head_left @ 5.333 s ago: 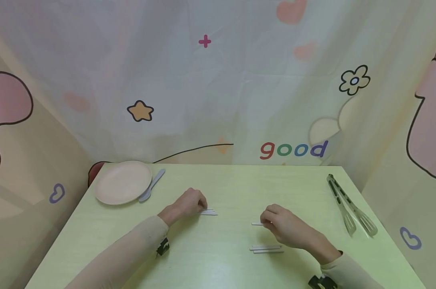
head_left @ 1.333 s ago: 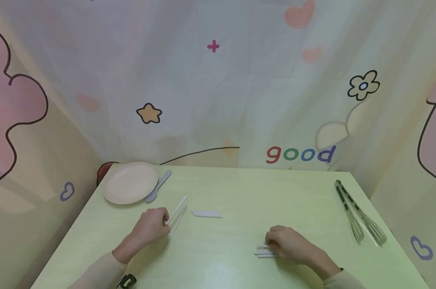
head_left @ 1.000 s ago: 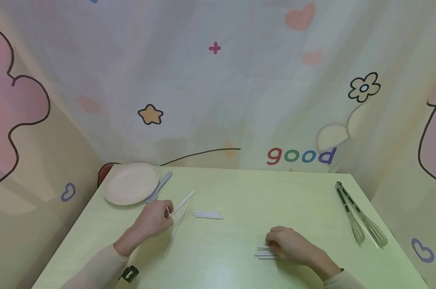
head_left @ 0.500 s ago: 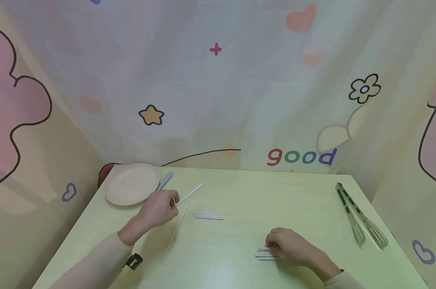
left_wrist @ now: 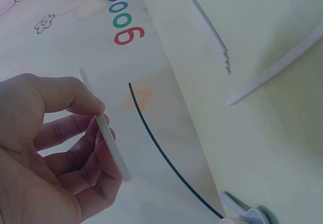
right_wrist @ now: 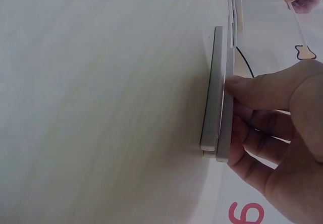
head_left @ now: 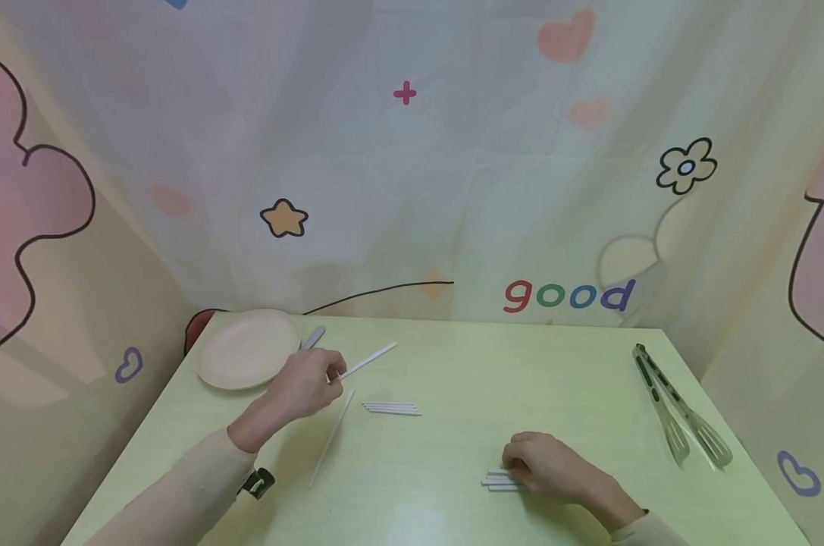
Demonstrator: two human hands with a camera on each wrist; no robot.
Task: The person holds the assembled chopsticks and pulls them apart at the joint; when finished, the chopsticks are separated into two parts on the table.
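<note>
My left hand [head_left: 308, 385] pinches a thin white stick [head_left: 371, 360] between thumb and fingers, raised over the table near the plate. In the left wrist view the held stick [left_wrist: 113, 151] crosses the fingertips. Below this hand a single white stick [head_left: 333, 437] lies slanted on the table. To its right is a small row of white sticks [head_left: 393, 409]. My right hand [head_left: 549, 464] is low over another group of white sticks [head_left: 495, 482], partly hiding them. In the right wrist view its thumb and fingers pinch one stick [right_wrist: 227, 125] beside others.
A pale round plate [head_left: 249, 356] sits at the back left, with a grey-blue spoon [head_left: 314, 337] beside it, partly covered by my left hand. Metal tongs [head_left: 664, 406] lie along the right side of the light green table [head_left: 412, 493]. A patterned curtain hangs behind.
My left hand has left the row and moved away from me with its stick, which now points more to the right. My right hand has brought its stick to the near group and stays there.
</note>
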